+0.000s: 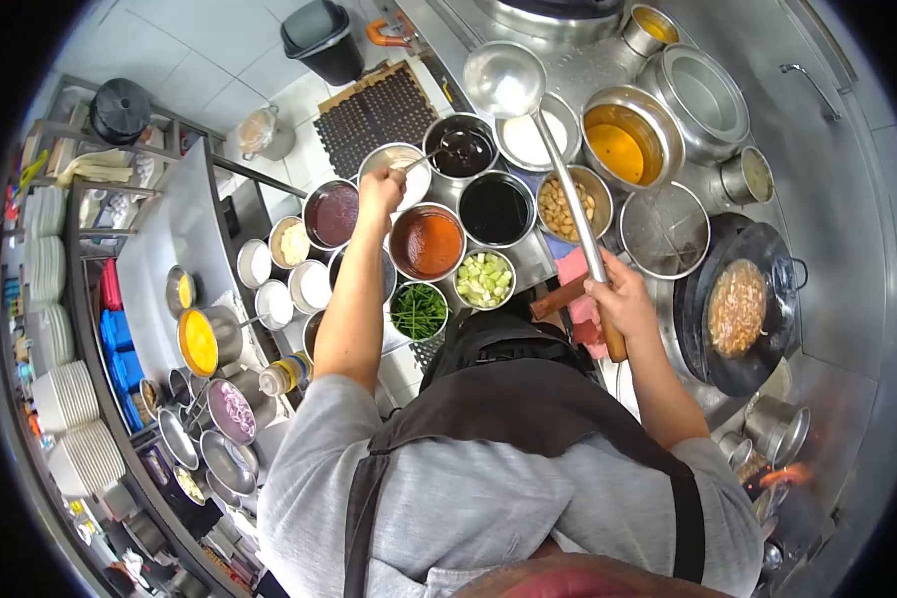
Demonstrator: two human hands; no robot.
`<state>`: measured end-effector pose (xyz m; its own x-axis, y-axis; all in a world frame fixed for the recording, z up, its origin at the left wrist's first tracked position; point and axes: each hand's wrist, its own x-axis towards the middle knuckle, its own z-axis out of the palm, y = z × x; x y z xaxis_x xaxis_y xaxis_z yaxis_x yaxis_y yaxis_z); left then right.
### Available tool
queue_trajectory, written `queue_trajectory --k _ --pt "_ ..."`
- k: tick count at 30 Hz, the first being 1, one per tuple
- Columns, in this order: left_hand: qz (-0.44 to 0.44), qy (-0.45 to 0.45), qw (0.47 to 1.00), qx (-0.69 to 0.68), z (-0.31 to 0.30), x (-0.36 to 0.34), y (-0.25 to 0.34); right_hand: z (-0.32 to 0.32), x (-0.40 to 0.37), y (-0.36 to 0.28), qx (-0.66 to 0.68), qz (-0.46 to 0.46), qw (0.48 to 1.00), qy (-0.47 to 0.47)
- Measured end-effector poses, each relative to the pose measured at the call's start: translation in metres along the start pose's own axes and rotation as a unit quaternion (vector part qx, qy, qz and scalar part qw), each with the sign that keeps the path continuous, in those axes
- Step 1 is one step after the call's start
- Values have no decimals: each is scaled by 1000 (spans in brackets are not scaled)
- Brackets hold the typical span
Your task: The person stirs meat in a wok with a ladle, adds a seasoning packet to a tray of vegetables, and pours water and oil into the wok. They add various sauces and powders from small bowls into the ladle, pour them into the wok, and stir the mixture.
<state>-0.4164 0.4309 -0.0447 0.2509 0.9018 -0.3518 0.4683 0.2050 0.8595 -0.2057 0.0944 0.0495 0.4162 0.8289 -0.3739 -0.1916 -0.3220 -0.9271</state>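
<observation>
My left hand (381,191) is closed round a small metal spoon (426,157). The spoon's far end reaches over a steel pot of dark sauce (463,149); whether it dips in is hard to make out. A pot with pale contents (409,181) lies just under that hand. My right hand (623,299) grips a long steel ladle (570,194) near its wooden handle end. The ladle's round bowl hangs above the counter, partly over a pot of white contents (530,140). To the right of this hand sits a wok (696,334) with brownish food (738,311) in it.
Several pots crowd the counter: red-orange sauce (429,242), black liquid (495,209), chopped green vegetable (485,279), cut greens (419,311) and peanut-like pieces (568,204). A strainer (665,229) and amber liquid (620,149) stand near the wok. Flame (787,475) shows at lower right.
</observation>
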Motion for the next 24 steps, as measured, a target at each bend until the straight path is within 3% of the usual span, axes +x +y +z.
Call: queue_trajectory --k 4,6,8,10,14,18,21,24 --pt "77 74 994 -20 -3 -30 24 -17 22 8 50 24 996 -70" --pt "257 181 932 178 5 -46 50 -19 17 -6 68 39 994 -82" --pt "437 214 826 285 28 -49 61 -25 13 -10 120 94 981 -116" --pt "438 159 771 433 50 -35 48 -29 7 -11 116 104 979 -131" --pt "467 168 756 426 58 -38 65 -43 16 -4 168 117 964 -167" --pt "462 274 788 300 47 -67 81 -55 20 3 185 113 960 -174" --pt "349 256 846 311 39 -79 75 -60 20 3 157 84 974 -142" --pt "306 240 847 363 47 -33 32 -62 18 -6 130 88 982 -104"
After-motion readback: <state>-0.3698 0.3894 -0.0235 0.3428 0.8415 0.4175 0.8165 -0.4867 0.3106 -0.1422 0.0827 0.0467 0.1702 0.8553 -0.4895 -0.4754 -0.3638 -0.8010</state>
